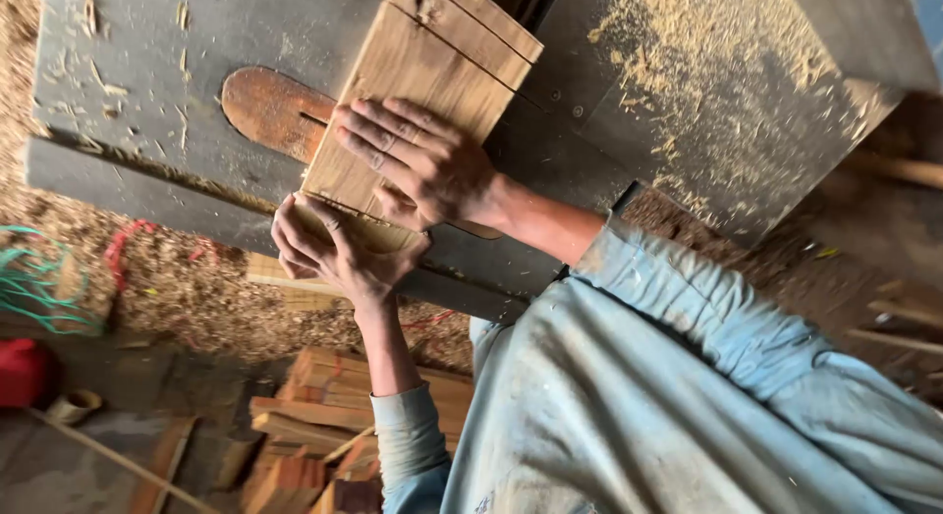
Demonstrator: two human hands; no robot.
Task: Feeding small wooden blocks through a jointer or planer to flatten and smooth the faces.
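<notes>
**A:** what are the hands doing here?

**B:** right hand (422,165) lies flat on the wooden board (417,102), fingers spread and pointing toward 9 o'clock, wrist bent, pale blue sleeve running off to 4 o'clock. Left hand (334,244) comes up from 6 o'clock and wraps its fingers over the board's near end, gripping it.

**A:** and the board?

**B:** flat on the dark saw table (147,72), angled toward 1 o'clock. Rusty oval insert (270,107) sits just at its 9 o'clock edge. Sawdust (707,72) at 2 o'clock, stacked wood offcuts (314,426) on the floor at 6.
</notes>
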